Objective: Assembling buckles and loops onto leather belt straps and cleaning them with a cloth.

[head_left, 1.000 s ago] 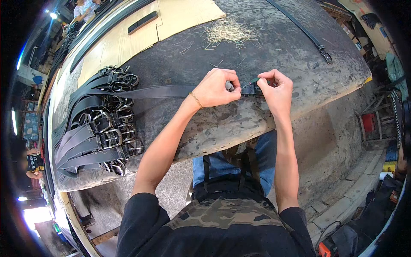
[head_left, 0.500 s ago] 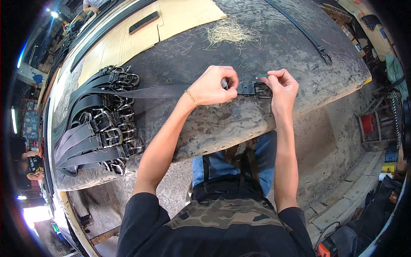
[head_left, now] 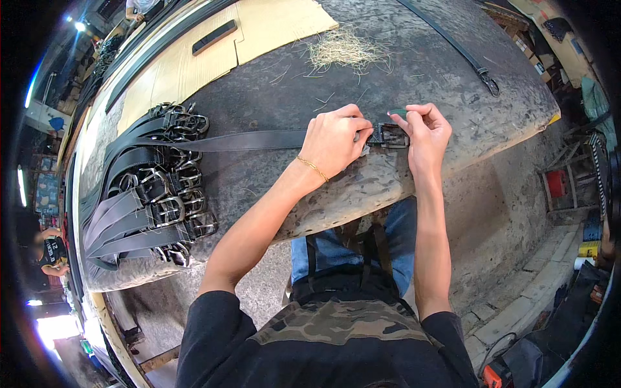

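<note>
Black short-sleeved top with a camo panel down the front, blue jeans. Bare forearms. Thin gold chain bracelet [head_left: 313, 167] on the left wrist.

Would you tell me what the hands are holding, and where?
Both hold a black belt at its buckle end: left hand on the strap, right hand on the buckle.

Not much packaging on show here. Flattened tan cardboard sheets [head_left: 194, 58] lie across the far side of the worktop, with a flat dark rectangular bar [head_left: 215, 37] resting on them. Off to the far left, there's a bluish poster or sign [head_left: 46, 192] on the wall, too blurred to make out. Down at the right edge, a small yellow box-like item [head_left: 590, 249] sits on the floor. No screens to be seen, no labels clear enough to tell.
</note>
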`<state>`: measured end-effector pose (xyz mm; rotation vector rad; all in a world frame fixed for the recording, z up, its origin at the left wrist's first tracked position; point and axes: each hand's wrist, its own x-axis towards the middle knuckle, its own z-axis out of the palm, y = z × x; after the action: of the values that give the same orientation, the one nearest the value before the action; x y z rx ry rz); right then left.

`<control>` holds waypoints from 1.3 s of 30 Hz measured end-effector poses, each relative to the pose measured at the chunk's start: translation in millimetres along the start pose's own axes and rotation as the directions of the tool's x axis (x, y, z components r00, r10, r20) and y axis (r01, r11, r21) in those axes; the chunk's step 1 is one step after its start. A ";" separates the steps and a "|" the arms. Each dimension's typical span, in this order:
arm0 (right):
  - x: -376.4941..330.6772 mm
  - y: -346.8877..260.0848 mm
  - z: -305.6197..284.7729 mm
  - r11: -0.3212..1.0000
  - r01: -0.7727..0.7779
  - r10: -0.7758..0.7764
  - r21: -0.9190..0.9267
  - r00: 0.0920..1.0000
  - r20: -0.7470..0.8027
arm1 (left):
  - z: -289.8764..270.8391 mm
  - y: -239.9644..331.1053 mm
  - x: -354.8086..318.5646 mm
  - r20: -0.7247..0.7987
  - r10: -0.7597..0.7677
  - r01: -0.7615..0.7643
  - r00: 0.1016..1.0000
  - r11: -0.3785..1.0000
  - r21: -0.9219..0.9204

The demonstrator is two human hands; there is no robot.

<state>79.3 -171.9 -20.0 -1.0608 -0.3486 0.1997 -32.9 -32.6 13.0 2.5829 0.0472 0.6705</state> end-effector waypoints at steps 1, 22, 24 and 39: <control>-0.1 0.1 -0.5 1.000 0.001 0.000 -0.015 1.000 0.006 | 0.1 0.6 0.0 0.002 0.001 -0.001 1.000 1.000 -0.002; -2.4 -1.6 2.6 0.965 0.032 -0.025 -0.262 0.999 0.031 | -0.6 14.8 -4.4 -0.049 -0.102 0.108 0.994 0.985 0.136; -0.4 1.2 -2.4 0.960 0.042 -0.034 -0.276 0.999 0.034 | 2.3 18.8 -4.1 -0.066 -0.143 0.151 0.987 0.980 0.130; -1.0 2.4 0.7 0.976 0.039 -0.033 -0.215 0.999 0.033 | 14.3 10.9 -2.9 0.017 0.019 -0.023 1.000 0.969 0.247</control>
<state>78.1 -170.4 -21.9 -1.2659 -0.4227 0.1467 -29.6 -48.9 5.5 2.8303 0.1054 0.6926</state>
